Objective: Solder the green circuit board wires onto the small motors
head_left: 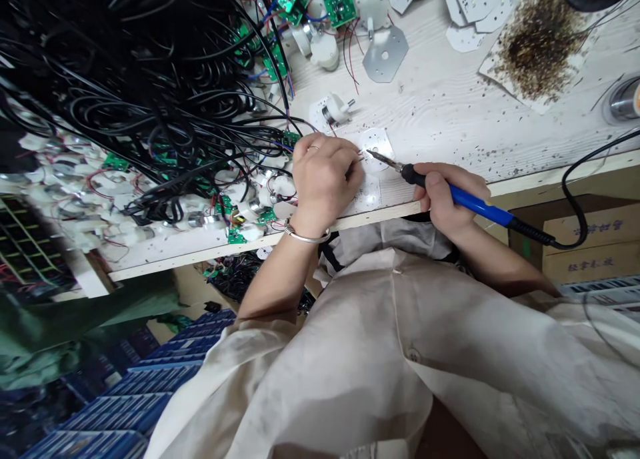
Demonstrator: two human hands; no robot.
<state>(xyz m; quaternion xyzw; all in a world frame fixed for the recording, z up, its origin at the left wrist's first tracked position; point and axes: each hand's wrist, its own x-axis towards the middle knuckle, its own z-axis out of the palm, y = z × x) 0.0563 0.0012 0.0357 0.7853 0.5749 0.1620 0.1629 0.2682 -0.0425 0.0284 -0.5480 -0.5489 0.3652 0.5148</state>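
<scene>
My right hand (445, 195) grips a soldering iron (465, 201) with a blue and black handle. Its dark tip points left, at or just above a white hexagonal circuit board (379, 145) lying on the bench. Closed beside that board, my left hand (327, 175) pinches what look like thin wire ends, which poke out at the fingertips toward the iron's tip. The fingers hide most of these wires. Partly under the left hand lies another white board (369, 193). Just behind the hand sits a small white motor-like part (337, 109) with a metal shaft.
Black cables (165, 79) heap up on the left, among white motor-like parts and green circuit boards (339, 4). A grey metal plate (385, 53) lies behind. At right are stacked white boards (480, 2), a pad with burnt brown residue (540, 45) and a solder spool (625, 100). The iron's cord (575, 172) loops over the front edge.
</scene>
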